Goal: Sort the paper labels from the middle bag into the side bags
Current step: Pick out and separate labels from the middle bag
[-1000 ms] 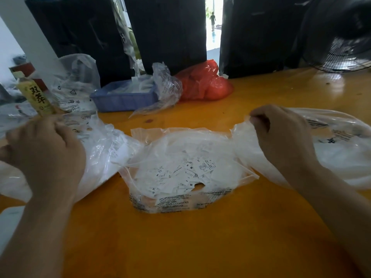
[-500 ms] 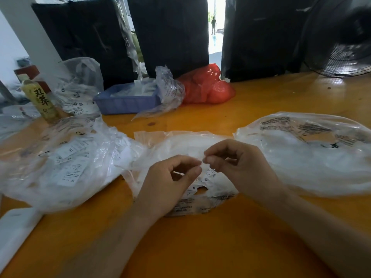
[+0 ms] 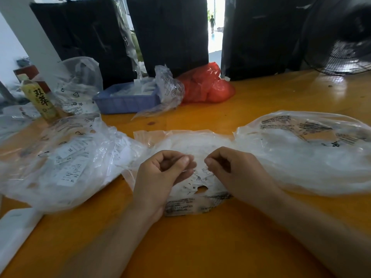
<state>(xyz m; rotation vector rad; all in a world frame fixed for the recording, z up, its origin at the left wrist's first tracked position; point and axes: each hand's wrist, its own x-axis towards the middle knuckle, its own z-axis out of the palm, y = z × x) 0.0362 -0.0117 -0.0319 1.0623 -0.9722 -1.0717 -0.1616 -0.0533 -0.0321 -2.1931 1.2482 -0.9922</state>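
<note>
Nearest the camera, both forearms reach in over the orange table toward the middle bag, which lies flat and holds the paper labels. The left hand sits over the left half of the middle bag, fingers curled with thumb and forefinger brought together; it seems to be pinching a label, though the blur keeps me from being sure. The right hand sits over the right half of the middle bag, fingers likewise curled at the loose labels, and whether it actually holds one I cannot tell. A white flat object lies at the table edge, left of the middle bag and nearer the camera. Left of the middle bag, touching it, is the left bag with labels showing inside. Right of the middle bag, also touching, is the right bag. Beyond the middle bag stand a blue tray, a crumpled clear bag and a red bag; a yellow bottle stands far left
</note>
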